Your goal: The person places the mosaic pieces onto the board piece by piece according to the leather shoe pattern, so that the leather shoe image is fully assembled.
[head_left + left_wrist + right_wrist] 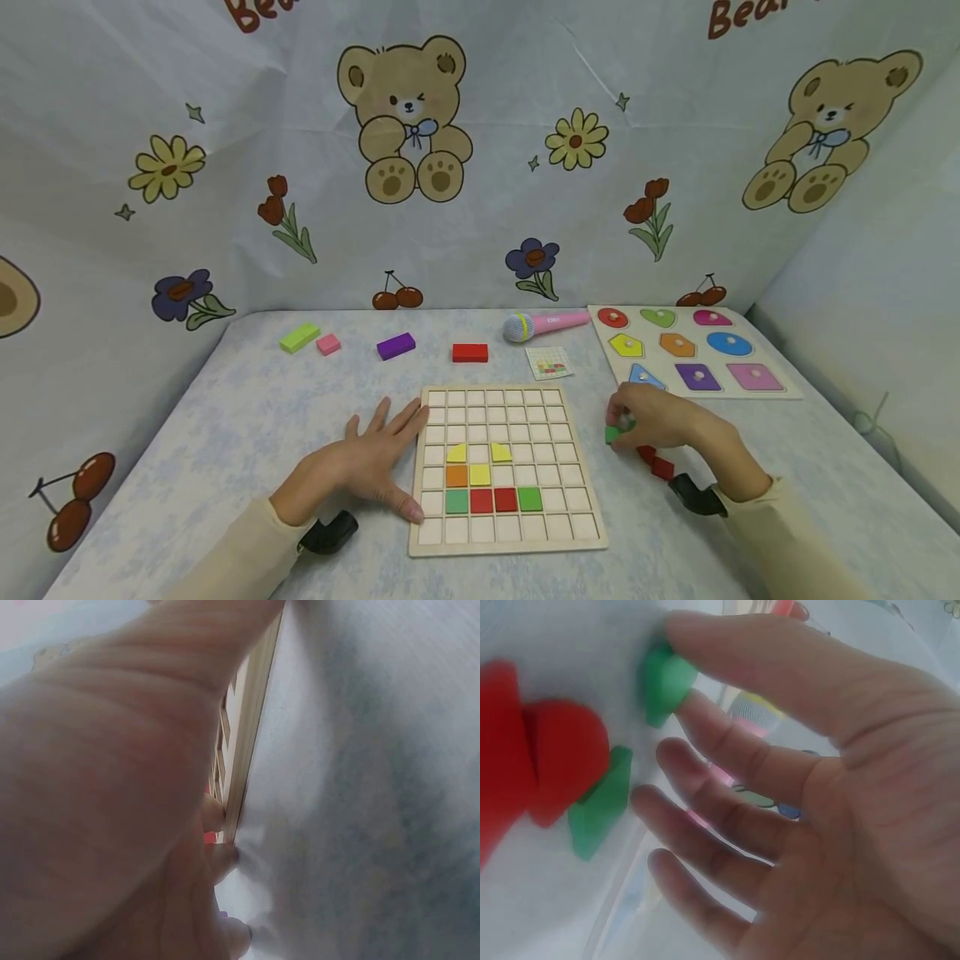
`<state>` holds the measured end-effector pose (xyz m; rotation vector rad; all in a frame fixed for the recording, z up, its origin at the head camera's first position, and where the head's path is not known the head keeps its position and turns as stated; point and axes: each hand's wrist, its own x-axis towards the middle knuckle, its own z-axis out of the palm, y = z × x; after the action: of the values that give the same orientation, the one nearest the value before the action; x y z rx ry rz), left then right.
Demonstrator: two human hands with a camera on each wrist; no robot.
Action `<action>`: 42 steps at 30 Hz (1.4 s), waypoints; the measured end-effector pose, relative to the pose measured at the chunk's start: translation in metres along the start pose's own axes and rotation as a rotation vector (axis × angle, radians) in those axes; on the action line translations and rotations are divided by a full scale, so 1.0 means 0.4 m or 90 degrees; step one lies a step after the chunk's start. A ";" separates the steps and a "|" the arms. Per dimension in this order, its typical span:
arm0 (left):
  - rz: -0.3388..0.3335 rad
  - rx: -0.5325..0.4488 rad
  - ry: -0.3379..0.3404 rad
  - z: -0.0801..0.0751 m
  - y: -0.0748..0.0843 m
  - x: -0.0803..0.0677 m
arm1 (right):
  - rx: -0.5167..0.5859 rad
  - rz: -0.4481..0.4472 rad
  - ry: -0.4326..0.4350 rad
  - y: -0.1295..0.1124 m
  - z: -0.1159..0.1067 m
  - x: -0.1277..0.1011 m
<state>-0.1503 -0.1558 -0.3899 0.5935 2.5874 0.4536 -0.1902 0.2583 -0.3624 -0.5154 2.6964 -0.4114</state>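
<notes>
A wooden grid board (570,468) lies in the middle of the table, with yellow, orange, green and red tiles (481,487) set in its lower rows. My left hand (397,457) lies flat on the table, fingers straight, against the board's left edge (251,727). To the right of the board my right hand (617,425) pinches a small green piece (613,434) between thumb and index finger (727,652), low over the table. Close by lie red pieces (655,463) and a second green piece (596,810).
At the back right lie a shape puzzle board (693,350), a pink toy microphone (542,324) and a small pattern card (550,362). Lime (299,337), pink (328,344), purple (395,346) and red (469,352) blocks sit along the back. A bear-print cloth walls the table.
</notes>
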 end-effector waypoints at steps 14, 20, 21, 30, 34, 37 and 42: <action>0.002 -0.002 0.003 -0.008 0.004 -0.002 | 0.016 -0.055 -0.012 -0.070 0.004 -0.008; 0.002 -0.002 0.002 -0.005 0.005 0.002 | 0.021 -0.105 -0.021 -0.106 0.013 -0.019; 0.001 -0.001 0.002 -0.004 0.005 0.004 | 0.023 -0.115 -0.023 -0.112 0.015 -0.020; 0.002 0.000 0.000 -0.004 0.006 0.002 | 0.013 -0.153 -0.050 -0.173 0.042 -0.030; 0.003 0.002 0.002 -0.006 0.007 -0.001 | 0.006 -0.166 -0.064 -0.198 0.054 -0.037; 0.001 0.000 0.000 -0.006 0.007 -0.002 | 0.009 -0.178 -0.077 -0.210 0.063 -0.042; -0.002 -0.008 -0.003 -0.003 0.006 -0.002 | -0.009 -0.200 -0.090 -0.220 0.078 -0.042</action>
<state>-0.1496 -0.1544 -0.3880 0.5866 2.5789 0.4659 -0.1372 0.1801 -0.3551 -0.9417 2.4879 -0.4220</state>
